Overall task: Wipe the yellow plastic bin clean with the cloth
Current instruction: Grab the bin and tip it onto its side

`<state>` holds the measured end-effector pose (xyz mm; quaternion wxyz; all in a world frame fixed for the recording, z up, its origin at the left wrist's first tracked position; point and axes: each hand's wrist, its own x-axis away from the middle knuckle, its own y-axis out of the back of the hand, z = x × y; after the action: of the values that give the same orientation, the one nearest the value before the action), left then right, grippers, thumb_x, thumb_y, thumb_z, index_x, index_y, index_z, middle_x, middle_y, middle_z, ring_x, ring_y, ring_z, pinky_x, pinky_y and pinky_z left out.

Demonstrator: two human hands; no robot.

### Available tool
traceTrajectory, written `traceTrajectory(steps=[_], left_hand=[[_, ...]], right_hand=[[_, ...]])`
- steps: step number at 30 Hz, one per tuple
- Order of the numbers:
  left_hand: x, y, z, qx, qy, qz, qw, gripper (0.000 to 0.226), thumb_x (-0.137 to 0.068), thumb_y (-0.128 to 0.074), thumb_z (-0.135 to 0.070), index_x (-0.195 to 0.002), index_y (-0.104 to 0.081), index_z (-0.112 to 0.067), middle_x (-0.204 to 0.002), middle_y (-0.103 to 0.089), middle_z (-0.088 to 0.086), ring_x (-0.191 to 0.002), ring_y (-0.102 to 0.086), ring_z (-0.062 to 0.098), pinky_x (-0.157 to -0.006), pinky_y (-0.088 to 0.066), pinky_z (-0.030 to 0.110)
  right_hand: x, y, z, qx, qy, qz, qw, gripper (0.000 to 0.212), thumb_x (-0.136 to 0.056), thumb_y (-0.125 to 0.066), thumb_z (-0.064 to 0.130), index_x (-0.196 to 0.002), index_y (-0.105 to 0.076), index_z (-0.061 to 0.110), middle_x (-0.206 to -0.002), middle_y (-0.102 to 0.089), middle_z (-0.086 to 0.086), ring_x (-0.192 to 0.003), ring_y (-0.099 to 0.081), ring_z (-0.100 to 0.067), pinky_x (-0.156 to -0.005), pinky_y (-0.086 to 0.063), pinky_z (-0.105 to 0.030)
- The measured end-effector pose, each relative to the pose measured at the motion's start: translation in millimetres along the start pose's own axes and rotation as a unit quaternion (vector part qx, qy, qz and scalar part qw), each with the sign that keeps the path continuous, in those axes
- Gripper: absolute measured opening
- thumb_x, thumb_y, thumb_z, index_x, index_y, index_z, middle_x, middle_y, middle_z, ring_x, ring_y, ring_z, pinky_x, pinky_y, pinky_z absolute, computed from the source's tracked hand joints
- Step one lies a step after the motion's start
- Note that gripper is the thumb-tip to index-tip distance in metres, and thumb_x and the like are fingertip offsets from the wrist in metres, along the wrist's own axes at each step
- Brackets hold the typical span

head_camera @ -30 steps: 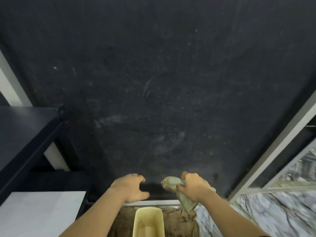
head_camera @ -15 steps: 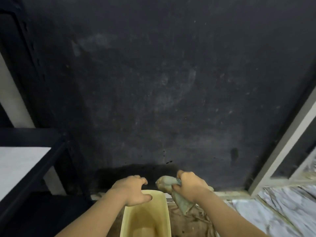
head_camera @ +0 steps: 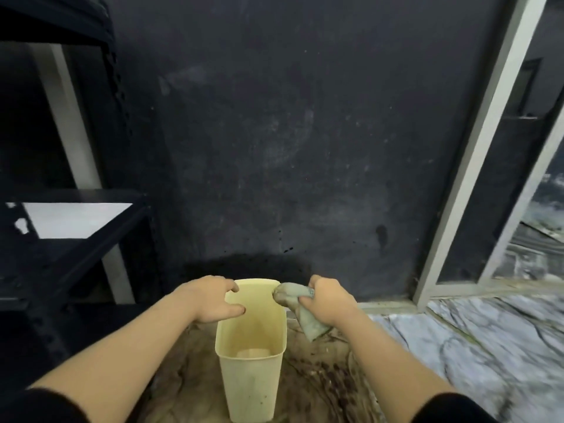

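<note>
- A dark, scuffed wall [head_camera: 305, 132] fills most of our view, straight ahead and close behind the work.
- A black metal shelving unit [head_camera: 70, 215] stands at our left, a pale metal door frame [head_camera: 476, 154] slants at our right, and grey marbled floor [head_camera: 476, 346] spreads below the frame.
- The tall yellow plastic bin [head_camera: 250, 370] stands upright and open-topped on a dirty brown patch of ground [head_camera: 320, 380], low in the centre, between our two forearms and just in front of the wall.
- Our left hand [head_camera: 207, 300] rests on the bin's far left rim, fingers loosely spread and curled over the edge, thumb inside, steadying it.
- Our right hand [head_camera: 326, 300] is closed in a fist around a bunched grey-green cloth [head_camera: 290, 296]; one end pokes out against the far right rim and the tail hangs below.
- We judge that wiping is just starting at the rim; the stained inside appears untouched.
- Next, we would likely press the cloth along the rim and down the inner walls while the left hand braces.
- Room is tight: the wall sits behind, the shelving crowds the left, and open floor lies to the right. The mouth is narrow, so reaching deep may tip the bin.
</note>
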<state>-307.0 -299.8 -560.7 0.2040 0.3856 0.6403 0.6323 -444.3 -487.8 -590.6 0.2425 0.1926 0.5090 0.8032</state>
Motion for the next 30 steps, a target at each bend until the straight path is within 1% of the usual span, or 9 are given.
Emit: traceTrajectory(steps=[4,12,15,18,20,22,24,28,30], left_hand=[[21,-9,-9,0.010,-0.012,-0.005,1.000,0.067,-0.078,-0.050,-0.058,-0.138,-0.041,-0.028,-0.145,-0.046,-0.005,-0.130,-0.045,0.018,-0.104,-0.041,0.039],[8,-42,-10,0.021,-0.035,0.004,0.999,0.067,-0.078,-0.049,-0.058,-0.138,-0.041,-0.029,-0.144,-0.048,-0.005,-0.129,-0.047,0.019,-0.102,-0.043,0.039],[-10,-63,-10,0.036,-0.049,0.020,0.998,0.067,-0.079,-0.049,-0.057,-0.139,-0.041,-0.027,-0.145,-0.047,-0.005,-0.129,-0.046,0.019,-0.102,-0.043,0.038],[-36,-86,-10,0.047,-0.054,0.044,0.996,0.068,-0.079,-0.049,-0.057,-0.139,-0.040,-0.027,-0.145,-0.046,-0.005,-0.128,-0.046,0.019,-0.101,-0.044,0.038],[-56,-100,-13,0.064,-0.058,0.055,0.995,0.067,-0.080,-0.049,-0.056,-0.139,-0.040,-0.026,-0.145,-0.046,-0.005,-0.128,-0.047,0.019,-0.099,-0.043,0.036],[-77,-115,-18,0.086,-0.065,0.065,0.992,0.067,-0.080,-0.050,-0.055,-0.139,-0.040,-0.024,-0.145,-0.046,-0.003,-0.128,-0.046,0.020,-0.101,-0.042,0.036],[-98,-132,-24,0.118,-0.065,0.065,0.989,0.069,-0.080,-0.049,-0.057,-0.140,-0.040,-0.022,-0.145,-0.046,-0.001,-0.130,-0.045,0.021,-0.104,-0.040,0.035],[-128,-166,-36,0.190,-0.049,0.053,0.979,0.079,-0.070,-0.046,-0.066,-0.136,-0.043,-0.022,-0.139,-0.050,0.000,-0.127,-0.047,0.020,-0.104,-0.040,0.033],[-139,-176,-38,0.235,-0.028,0.037,0.971,0.084,-0.059,-0.049,-0.069,-0.132,-0.047,-0.027,-0.133,-0.054,-0.007,-0.122,-0.051,0.013,-0.098,-0.042,0.026]], right_hand=[[22,-3,-6,0.013,-0.005,-0.019,1.000,0.025,-0.085,-0.048,0.035,-0.097,-0.049,0.014,-0.089,-0.052,0.000,-0.081,-0.054,-0.023,-0.065,-0.043,-0.032],[14,-21,-20,0.043,-0.025,-0.035,0.998,0.022,-0.087,-0.047,0.034,-0.095,-0.046,0.014,-0.082,-0.051,0.001,-0.072,-0.051,-0.021,-0.053,-0.037,-0.029],[-1,-37,-28,0.052,-0.034,-0.023,0.998,0.022,-0.088,-0.046,0.033,-0.098,-0.046,0.014,-0.082,-0.052,0.000,-0.070,-0.051,-0.021,-0.055,-0.038,-0.029],[-23,-60,-39,0.065,-0.045,-0.002,0.997,0.027,-0.090,-0.045,0.034,-0.106,-0.045,0.012,-0.096,-0.061,-0.006,-0.075,-0.051,-0.022,-0.062,-0.040,-0.030],[-39,-75,-46,0.066,-0.053,0.006,0.996,0.029,-0.091,-0.045,0.035,-0.109,-0.046,0.012,-0.094,-0.061,-0.005,-0.077,-0.052,-0.023,-0.064,-0.040,-0.030],[-55,-90,-53,0.045,-0.058,0.018,0.997,0.029,-0.090,-0.045,0.036,-0.108,-0.048,0.013,-0.083,-0.056,-0.002,-0.076,-0.053,-0.023,-0.064,-0.040,-0.029],[-70,-105,-61,0.003,-0.056,0.021,0.998,0.026,-0.089,-0.048,0.036,-0.102,-0.049,0.015,-0.082,-0.056,-0.002,-0.083,-0.059,-0.025,-0.067,-0.043,-0.030],[-95,-135,-72,-0.080,-0.041,0.009,0.996,0.033,-0.086,-0.053,0.038,-0.112,-0.051,0.017,-0.103,-0.065,-0.004,-0.096,-0.061,-0.024,-0.077,-0.047,-0.033],[-106,-148,-74,-0.126,-0.024,0.002,0.992,0.031,-0.085,-0.056,0.036,-0.109,-0.055,0.015,-0.101,-0.065,-0.002,-0.093,-0.061,-0.020,-0.077,-0.045,-0.030]])
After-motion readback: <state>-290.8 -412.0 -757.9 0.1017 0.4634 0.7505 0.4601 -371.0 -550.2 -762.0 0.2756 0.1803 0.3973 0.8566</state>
